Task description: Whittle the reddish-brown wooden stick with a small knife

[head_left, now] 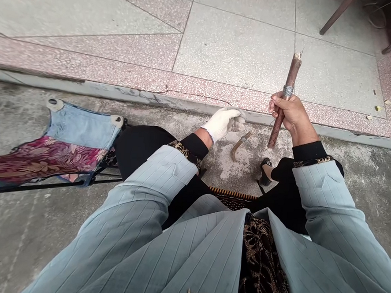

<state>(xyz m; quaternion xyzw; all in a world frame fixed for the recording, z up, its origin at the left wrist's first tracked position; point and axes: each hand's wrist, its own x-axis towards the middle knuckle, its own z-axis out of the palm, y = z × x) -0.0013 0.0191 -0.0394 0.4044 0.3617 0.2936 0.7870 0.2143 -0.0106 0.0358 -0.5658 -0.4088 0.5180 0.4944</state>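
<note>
Stick sits in the closed fingers of the nearer right hand, over the near edge of the step, long axis running outward from the body, leaning slightly right; gloved left hand, apparently empty, fingers loosely curled, hangs apart leftward.

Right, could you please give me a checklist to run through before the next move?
- Right hand gripping the straight stick: ok.
- Left hand free: ok, nothing visible in it.
- Gloves on both hands: not ok, right is bare.
- Wire wound around the straight stick: ok.
- Wire tight: cannot tell.
- Straight stick's upper end free of loose strands: not ok, thin ones stick out.
</note>
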